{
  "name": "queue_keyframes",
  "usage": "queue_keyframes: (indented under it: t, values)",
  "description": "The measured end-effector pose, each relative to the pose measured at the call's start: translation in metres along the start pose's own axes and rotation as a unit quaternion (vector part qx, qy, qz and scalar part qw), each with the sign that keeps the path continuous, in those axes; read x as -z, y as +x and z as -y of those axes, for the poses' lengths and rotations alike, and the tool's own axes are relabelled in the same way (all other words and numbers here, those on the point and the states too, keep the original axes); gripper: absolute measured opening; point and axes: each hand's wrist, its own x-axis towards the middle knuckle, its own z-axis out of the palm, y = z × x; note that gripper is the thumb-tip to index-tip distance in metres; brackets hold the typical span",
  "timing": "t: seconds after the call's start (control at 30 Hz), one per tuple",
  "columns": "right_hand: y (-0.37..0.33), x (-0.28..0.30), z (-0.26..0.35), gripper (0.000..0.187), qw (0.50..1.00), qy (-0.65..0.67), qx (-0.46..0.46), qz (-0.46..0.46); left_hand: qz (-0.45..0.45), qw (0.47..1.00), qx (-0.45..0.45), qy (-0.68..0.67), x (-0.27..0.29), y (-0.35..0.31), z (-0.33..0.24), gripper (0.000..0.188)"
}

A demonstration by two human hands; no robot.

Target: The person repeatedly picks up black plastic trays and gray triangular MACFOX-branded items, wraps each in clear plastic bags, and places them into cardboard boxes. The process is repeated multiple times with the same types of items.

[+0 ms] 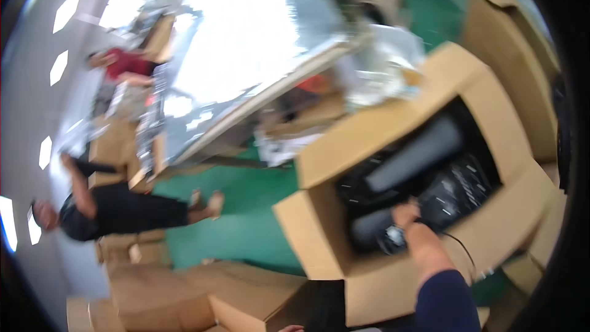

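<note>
My right hand (pixel 405 214) reaches into an open cardboard box (pixel 369 147) at the right. Its fingers look curled in among black plastic-wrapped things (pixel 452 193), but blur hides what they hold. Long dark-grey rounded pieces (pixel 418 154) lie in the box, one above my hand and one below it. A thin black cord (pixel 461 246) curves from near my wrist over the box flap. Only a sliver of my left hand (pixel 292 328) shows at the lower edge; its fingers are cut off.
A table with a shiny top (pixel 246 43) stands at the upper middle, with cartons beneath. More cardboard boxes (pixel 215 289) lie at the lower left and right. A person in dark clothes (pixel 129 209) stands at the left on the green floor (pixel 233 227); another in red (pixel 126 64) is farther off.
</note>
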Motion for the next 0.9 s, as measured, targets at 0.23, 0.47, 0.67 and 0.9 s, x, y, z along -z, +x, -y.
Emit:
queue_keyframes:
  t: [0.23, 0.47, 0.67, 0.9]
  values:
    - [0.028, 0.029, -0.018, 0.03, 0.937, -0.191, 0.061, 0.287, -0.052, 0.994, 0.028, -0.09, -0.025, -0.001, -0.016, 0.027]
    - [0.039, 0.165, 0.006, 0.017, 0.951, -0.215, 0.103, 0.195, -0.076, 0.99, -0.119, -0.016, -0.006, 0.008, -0.019, 0.03]
    - [0.01, 0.309, -0.008, 0.014, 0.99, -0.07, 0.111, -0.043, 0.003, 0.99, -0.108, -0.089, 0.043, 0.025, -0.053, 0.028]
    - [-0.069, 0.525, 0.066, 0.024, 0.929, 0.259, 0.025, -0.262, 0.063, 0.966, -0.226, -0.106, 0.116, 0.11, -0.134, 0.025]
